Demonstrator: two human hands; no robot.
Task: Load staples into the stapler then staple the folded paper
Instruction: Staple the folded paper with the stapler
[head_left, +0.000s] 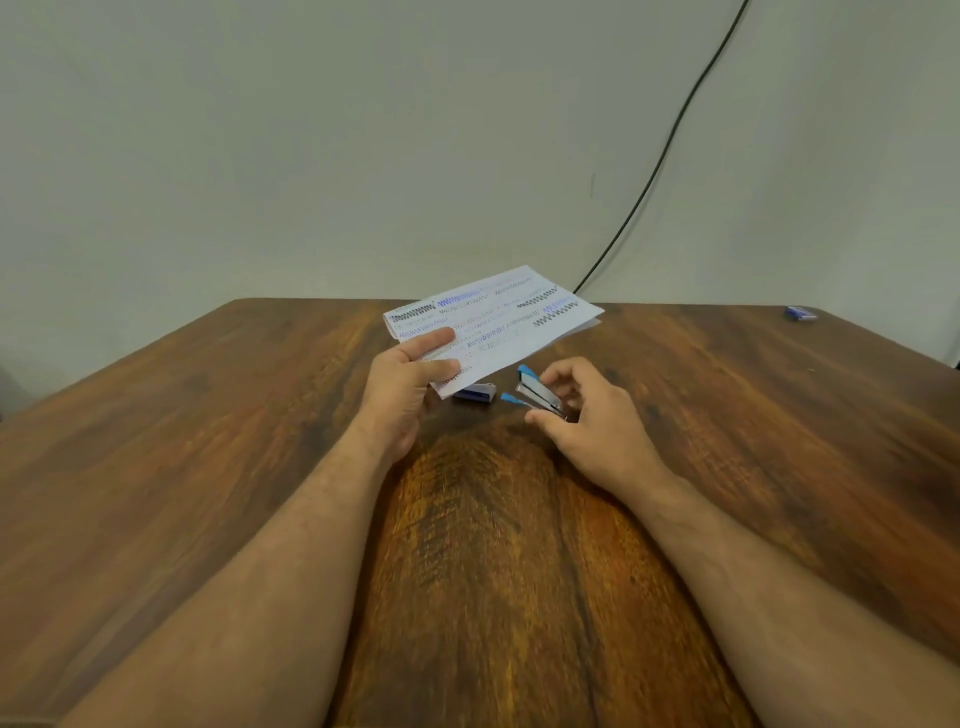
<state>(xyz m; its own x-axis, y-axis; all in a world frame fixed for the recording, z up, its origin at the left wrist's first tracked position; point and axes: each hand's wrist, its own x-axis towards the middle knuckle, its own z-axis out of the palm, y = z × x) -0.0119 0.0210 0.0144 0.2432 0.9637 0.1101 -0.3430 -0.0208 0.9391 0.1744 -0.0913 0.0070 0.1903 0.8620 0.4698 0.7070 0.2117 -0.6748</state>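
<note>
**Paper lifted in the left hand, stapler held in the right**

From the head camera, I saw my left hand (410, 371) pinching the folded paper (493, 322) at its near left corner, thumb on top and the other fingers beneath the sheet. The paper was raised off the wooden surface (208, 441) and tilted, its far edge reaching toward the wall, and its upper face carried rows of blue and black scribbled lines.

My right hand (587, 410) was curled round the stapler (537, 392), a small silver one with blue tips, gripping it at its rear end between thumb and fingers. The stapler's two arms stood apart at the front, pointing left toward the near right edge of the paper (close to it, though I could not tell whether they touched).

A small blue staple box (475, 392) lay on the surface just beneath the paper's near edge, between the two hands. A second small blue box (800, 313) sat well apart at the far right edge of the surface. A black cable (670, 140) ran down the wall behind the surface.
</note>
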